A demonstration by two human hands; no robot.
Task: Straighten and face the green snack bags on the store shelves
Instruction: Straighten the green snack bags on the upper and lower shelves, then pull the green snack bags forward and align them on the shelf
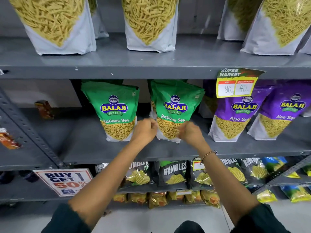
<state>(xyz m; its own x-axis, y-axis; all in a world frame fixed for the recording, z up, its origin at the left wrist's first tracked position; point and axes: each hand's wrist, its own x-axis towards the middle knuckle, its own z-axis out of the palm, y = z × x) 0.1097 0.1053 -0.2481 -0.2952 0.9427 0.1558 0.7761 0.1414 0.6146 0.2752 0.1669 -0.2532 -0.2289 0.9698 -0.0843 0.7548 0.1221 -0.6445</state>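
Green snack bags (175, 110) upright on grey metal shelf (84, 145).

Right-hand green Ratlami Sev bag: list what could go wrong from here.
1. Both hands, left and right, work at the base of the right green Ratlami Sev bag; tugging there could tip the tall pouch forward off the shelf edge.
2. It could knock into the left green bag close beside it.
3. Another green bag behind may slump.
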